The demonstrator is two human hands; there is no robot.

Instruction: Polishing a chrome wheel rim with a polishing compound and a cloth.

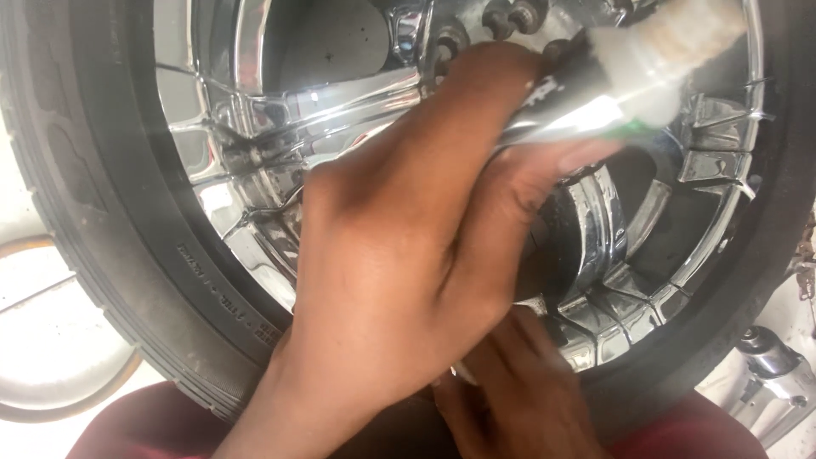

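A chrome wheel (255, 110) in a black tyre (102, 212) fills the view. My left hand (408, 246) reaches up from the lower left over the spokes and is shut on a black and white cylindrical tool (612, 81). The tool's fuzzy cream tip (705, 25) is blurred and lies against the rim at the upper right, near the lug nuts (510, 17). My right hand (518, 391) sits low, by the wheel's bottom edge, partly under the left wrist. Its fingers are curled; a small white bit shows beside it, and whether it holds anything is unclear.
A metal air tool (778, 374) lies on the pale floor at the lower right. A round rimmed ring (51, 399) lies at the lower left. Dark red cloth (136, 425) covers the bottom edge.
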